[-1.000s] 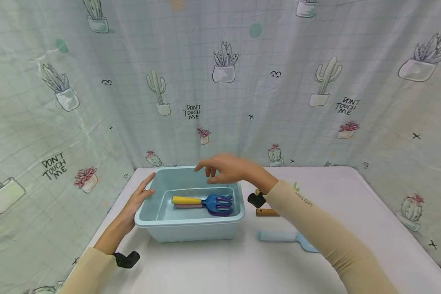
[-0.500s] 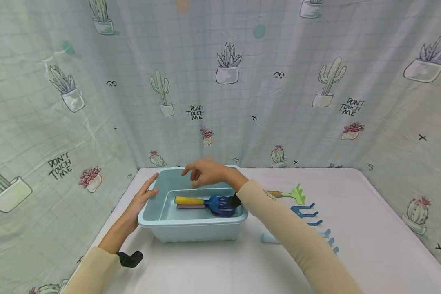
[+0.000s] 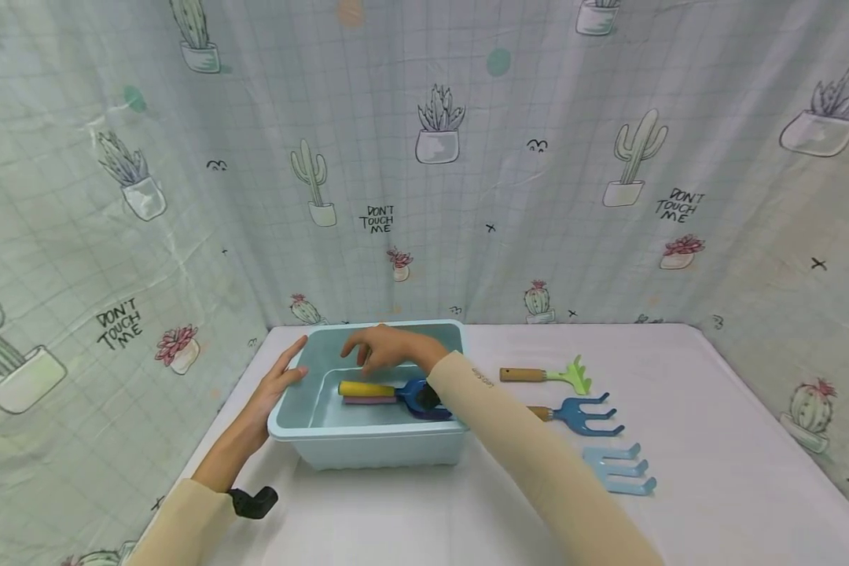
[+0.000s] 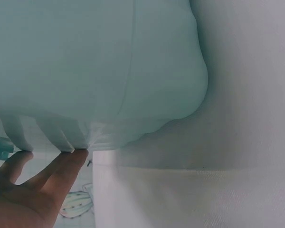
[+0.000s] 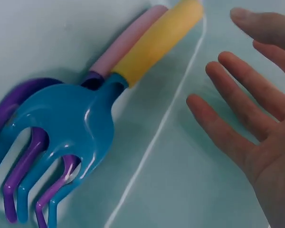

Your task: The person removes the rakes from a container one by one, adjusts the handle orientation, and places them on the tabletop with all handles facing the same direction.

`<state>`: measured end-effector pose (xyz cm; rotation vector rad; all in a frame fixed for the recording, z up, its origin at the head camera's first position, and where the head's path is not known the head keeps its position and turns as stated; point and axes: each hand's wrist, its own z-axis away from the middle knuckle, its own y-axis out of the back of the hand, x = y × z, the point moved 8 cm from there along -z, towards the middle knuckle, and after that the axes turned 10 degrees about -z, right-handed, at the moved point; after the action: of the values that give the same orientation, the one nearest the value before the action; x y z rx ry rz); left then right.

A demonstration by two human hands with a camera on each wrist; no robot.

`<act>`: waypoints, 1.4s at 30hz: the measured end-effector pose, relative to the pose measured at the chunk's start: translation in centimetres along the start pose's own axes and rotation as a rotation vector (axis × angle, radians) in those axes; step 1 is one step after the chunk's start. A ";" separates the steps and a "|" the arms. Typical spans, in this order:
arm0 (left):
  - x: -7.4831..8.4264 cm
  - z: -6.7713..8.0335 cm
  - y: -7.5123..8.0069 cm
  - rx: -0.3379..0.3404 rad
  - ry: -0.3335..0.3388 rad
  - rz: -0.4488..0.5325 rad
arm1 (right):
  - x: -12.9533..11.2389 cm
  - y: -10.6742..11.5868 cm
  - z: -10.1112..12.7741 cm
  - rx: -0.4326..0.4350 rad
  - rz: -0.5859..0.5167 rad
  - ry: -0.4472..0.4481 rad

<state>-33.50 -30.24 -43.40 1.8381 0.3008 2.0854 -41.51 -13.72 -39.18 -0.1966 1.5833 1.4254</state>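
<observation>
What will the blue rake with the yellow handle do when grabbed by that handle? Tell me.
The blue rake looks like moulded plastic, so probably light and stiff. Its glossy head may be slippery; the yellow handle looks matte and easier to grip. It lies on a purple rake, which may shift. The right hand hovers open above.

I see a white tabletop (image 3: 714, 472) closed in on three sides by a pale green gridded curtain (image 3: 538, 118), printed with potted cactuses and the words "DON'T TOUCH ME". The cloth hangs in soft folds, and the light is even.
</observation>
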 end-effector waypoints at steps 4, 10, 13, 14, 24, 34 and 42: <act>0.0 0.1 0.0 -0.001 0.006 -0.003 | 0.5 -0.6 -0.4 -0.028 -0.004 -0.014; 0.5 -0.2 0.0 -0.005 -0.005 0.001 | 1.3 -0.8 -0.2 -0.039 0.007 -0.058; 0.5 -0.2 0.0 0.002 -0.002 -0.008 | 1.6 -1.0 -0.1 -0.040 -0.026 -0.082; 0.4 -0.1 0.1 0.007 0.000 -0.014 | 1.7 -1.1 0.0 -0.043 -0.029 -0.084; -0.1 0.2 0.0 0.014 -0.012 -0.030 | 2.4 -2.2 -0.2 -0.072 -0.014 -0.093; 0.2 0.0 0.0 0.010 -0.023 -0.027 | 2.9 -2.2 -0.4 -0.072 0.030 -0.108; 0.3 -0.1 0.0 0.006 -0.031 -0.026 | 3.0 -2.4 -0.2 -0.085 0.048 -0.135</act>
<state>-33.58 -30.11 -43.16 1.8587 0.3220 2.0385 -41.60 -13.25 -43.00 -0.1103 1.4273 1.5131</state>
